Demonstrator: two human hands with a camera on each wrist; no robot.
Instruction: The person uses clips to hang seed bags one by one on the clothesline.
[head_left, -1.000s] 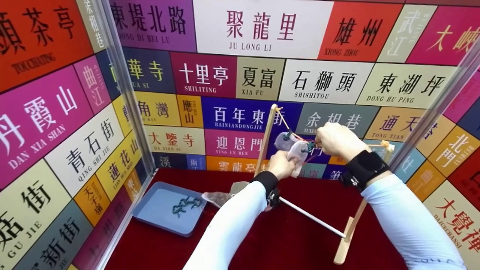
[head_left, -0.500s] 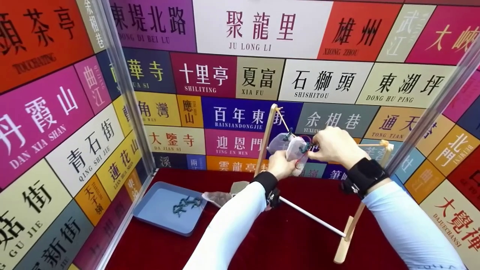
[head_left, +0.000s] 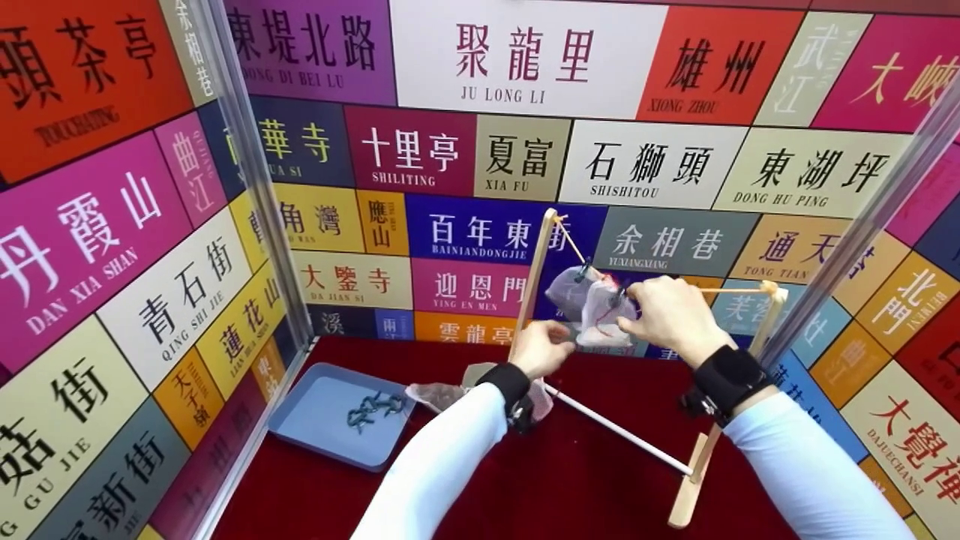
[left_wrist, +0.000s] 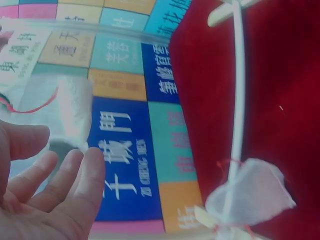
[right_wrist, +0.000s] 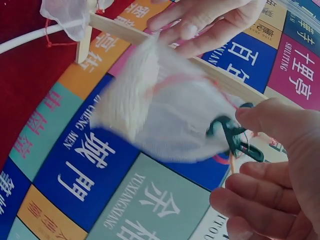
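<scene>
A white mesh drawstring bag (head_left: 606, 324) with red cord hangs from the string (head_left: 574, 241) of a wooden frame (head_left: 532, 277). Something white and ribbed shows in its bottom. At its top is a dark green clip (right_wrist: 232, 136). My right hand (head_left: 671, 311) is at this clip, thumb right beside it and the other fingers spread apart below. Behind it hangs another mesh bag (head_left: 566, 291), its own clip near the string. My left hand (head_left: 544, 349) stands apart from the front bag, fingers loosely bent with nothing between them.
A blue-grey tray (head_left: 300, 431) holding several green clips (head_left: 373, 409) sits on the red cloth (head_left: 570, 480) at left. More mesh bags (head_left: 435, 395) lie partly behind the left forearm. A white rod (head_left: 622, 435) joins the frame's feet. Sign-covered panels stand behind.
My left hand has let go of the front bag and moved left and down. The right hand brought the clip to the string, and the bag now hangs lower and straighter.
</scene>
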